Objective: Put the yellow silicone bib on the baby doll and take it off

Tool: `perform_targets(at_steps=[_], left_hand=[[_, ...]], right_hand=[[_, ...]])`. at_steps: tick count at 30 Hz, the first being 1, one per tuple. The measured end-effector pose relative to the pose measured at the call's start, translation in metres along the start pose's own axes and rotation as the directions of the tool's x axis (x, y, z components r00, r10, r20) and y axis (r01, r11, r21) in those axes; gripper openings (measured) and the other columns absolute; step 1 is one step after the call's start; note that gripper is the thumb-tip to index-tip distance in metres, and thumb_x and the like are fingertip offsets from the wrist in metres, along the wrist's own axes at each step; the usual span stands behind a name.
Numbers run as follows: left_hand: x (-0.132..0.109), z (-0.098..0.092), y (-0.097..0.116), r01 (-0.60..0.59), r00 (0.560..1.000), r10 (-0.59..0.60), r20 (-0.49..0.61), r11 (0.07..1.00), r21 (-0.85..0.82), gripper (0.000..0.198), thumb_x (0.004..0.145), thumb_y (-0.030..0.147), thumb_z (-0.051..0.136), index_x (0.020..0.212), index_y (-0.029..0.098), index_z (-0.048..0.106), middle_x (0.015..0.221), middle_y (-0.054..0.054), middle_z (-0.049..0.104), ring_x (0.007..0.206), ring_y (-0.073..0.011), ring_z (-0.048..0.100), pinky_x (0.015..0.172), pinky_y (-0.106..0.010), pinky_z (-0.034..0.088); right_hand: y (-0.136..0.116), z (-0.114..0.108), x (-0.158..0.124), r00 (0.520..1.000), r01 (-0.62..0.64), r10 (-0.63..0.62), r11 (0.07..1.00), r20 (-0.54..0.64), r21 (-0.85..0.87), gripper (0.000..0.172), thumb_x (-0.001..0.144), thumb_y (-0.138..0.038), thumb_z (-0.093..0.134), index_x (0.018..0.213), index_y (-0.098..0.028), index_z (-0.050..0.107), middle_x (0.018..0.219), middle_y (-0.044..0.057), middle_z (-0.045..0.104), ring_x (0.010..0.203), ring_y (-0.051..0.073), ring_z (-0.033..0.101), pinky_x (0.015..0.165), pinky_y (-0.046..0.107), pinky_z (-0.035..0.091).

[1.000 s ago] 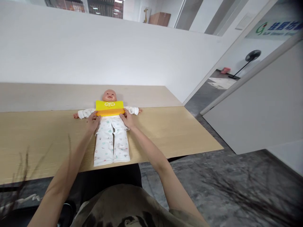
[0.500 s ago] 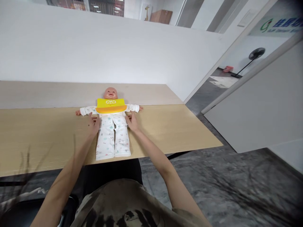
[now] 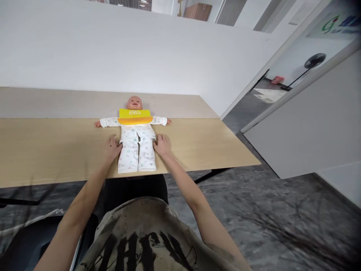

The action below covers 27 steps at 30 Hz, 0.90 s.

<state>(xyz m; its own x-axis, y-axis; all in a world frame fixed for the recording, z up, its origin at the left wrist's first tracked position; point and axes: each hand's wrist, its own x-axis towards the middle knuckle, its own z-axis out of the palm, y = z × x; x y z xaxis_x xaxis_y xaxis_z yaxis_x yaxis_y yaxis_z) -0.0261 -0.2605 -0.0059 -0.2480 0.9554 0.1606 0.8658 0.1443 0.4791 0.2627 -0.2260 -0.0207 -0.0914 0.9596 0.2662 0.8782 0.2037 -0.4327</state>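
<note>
A baby doll [image 3: 134, 102] lies on its back on the table, arms stretched out sideways. It wears a yellow bib [image 3: 134, 117] with an orange pocket and a white printed top. White printed trousers [image 3: 129, 156] cover the legs down to the table's front edge. My left hand [image 3: 113, 148] rests beside the trousers on the left, thumb at the cloth edge, fingers loosely bent and apart. On the other side, my right hand [image 3: 163, 145] lies with its thumb against the trousers and its fingers spread on the table. Neither hand visibly grips the cloth.
The wooden table [image 3: 197, 145] meets a greyish strip [image 3: 56, 103] along the white wall [image 3: 98, 56]. A black chair [image 3: 25, 241] stands at lower left. To the right are a grey door panel [image 3: 310, 124] and a standing fan [image 3: 315, 61] beyond the doorway.
Both hands have slid from the doll's waist down along the sides of the trousers, towards me. The view has shifted slightly, and the doll still lies in place.
</note>
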Motion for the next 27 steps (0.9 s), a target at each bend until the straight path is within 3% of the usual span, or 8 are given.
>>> perform_targets(at_steps=[2, 5, 9, 13, 19, 27], left_hand=[[0.007, -0.003, 0.007, 0.015, 1.000, -0.017, 0.026, 0.997, 0.080, 0.059, 0.093, 0.035, 0.060, 0.146, 0.013, 0.047, 0.141, -0.020, 0.060, 0.126, -0.0365, 0.058, 0.104, -0.048, 0.046], [0.012, -0.003, 0.014, 0.045, 0.999, -0.048, 0.025, 0.994, 0.104, 0.047, 0.093, 0.033, 0.058, 0.134, 0.009, 0.058, 0.135, -0.024, 0.062, 0.119, -0.0394, 0.060, 0.097, -0.050, 0.047], [0.015, 0.002, 0.019, 0.042, 0.999, -0.045, 0.021, 0.995, 0.094, 0.030, 0.093, 0.026, 0.058, 0.117, 0.011, 0.067, 0.120, -0.022, 0.068, 0.107, -0.0336, 0.063, 0.091, -0.046, 0.047], [0.013, 0.005, 0.018, 0.039, 0.999, -0.037, -0.026, 0.997, 0.065, 0.022, 0.092, 0.024, 0.061, 0.109, 0.011, 0.066, 0.114, -0.018, 0.068, 0.103, -0.0296, 0.061, 0.089, -0.043, 0.046], [0.006, 0.006, 0.021, 0.011, 0.994, -0.011, -0.109, 1.000, 0.002, 0.022, 0.094, 0.015, 0.052, 0.115, 0.013, 0.059, 0.117, -0.019, 0.065, 0.102, -0.0288, 0.061, 0.088, -0.042, 0.046], [0.004, 0.007, 0.017, -0.009, 0.989, -0.005, -0.150, 0.996, -0.092, 0.037, 0.086, 0.011, 0.058, 0.123, 0.010, 0.059, 0.127, -0.023, 0.063, 0.115, -0.0339, 0.061, 0.099, -0.047, 0.046]], right_hand=[[-0.009, -0.002, 0.009, 0.999, -0.010, 0.014, 0.992, 0.034, -0.126, 0.035, 0.101, -0.029, 0.051, 0.130, -0.011, 0.060, 0.128, 0.018, 0.063, 0.122, 0.031, 0.055, 0.105, 0.043, 0.044], [-0.017, 0.000, 0.018, 0.997, -0.025, 0.037, 0.985, 0.067, -0.173, 0.031, 0.103, -0.024, 0.048, 0.129, -0.011, 0.062, 0.129, 0.019, 0.062, 0.119, 0.030, 0.054, 0.099, 0.040, 0.046], [-0.019, 0.005, 0.025, 0.996, -0.051, 0.061, 0.985, 0.057, -0.165, 0.033, 0.103, -0.011, 0.040, 0.127, -0.008, 0.062, 0.129, 0.020, 0.061, 0.117, 0.027, 0.053, 0.091, 0.036, 0.046], [-0.016, 0.008, 0.026, 0.996, -0.066, 0.073, 0.986, 0.041, -0.153, 0.029, 0.103, -0.016, 0.048, 0.126, -0.008, 0.063, 0.127, 0.021, 0.060, 0.115, 0.028, 0.053, 0.091, 0.037, 0.046], [-0.014, 0.011, 0.028, 0.997, -0.070, 0.076, 0.984, 0.029, -0.161, 0.035, 0.102, -0.010, 0.041, 0.130, -0.009, 0.061, 0.128, 0.022, 0.059, 0.116, 0.032, 0.055, 0.091, 0.042, 0.050], [-0.016, 0.009, 0.027, 0.995, -0.094, 0.098, 0.981, 0.016, -0.169, 0.033, 0.099, -0.014, 0.047, 0.129, -0.012, 0.061, 0.128, 0.021, 0.061, 0.119, 0.033, 0.057, 0.095, 0.043, 0.050]])
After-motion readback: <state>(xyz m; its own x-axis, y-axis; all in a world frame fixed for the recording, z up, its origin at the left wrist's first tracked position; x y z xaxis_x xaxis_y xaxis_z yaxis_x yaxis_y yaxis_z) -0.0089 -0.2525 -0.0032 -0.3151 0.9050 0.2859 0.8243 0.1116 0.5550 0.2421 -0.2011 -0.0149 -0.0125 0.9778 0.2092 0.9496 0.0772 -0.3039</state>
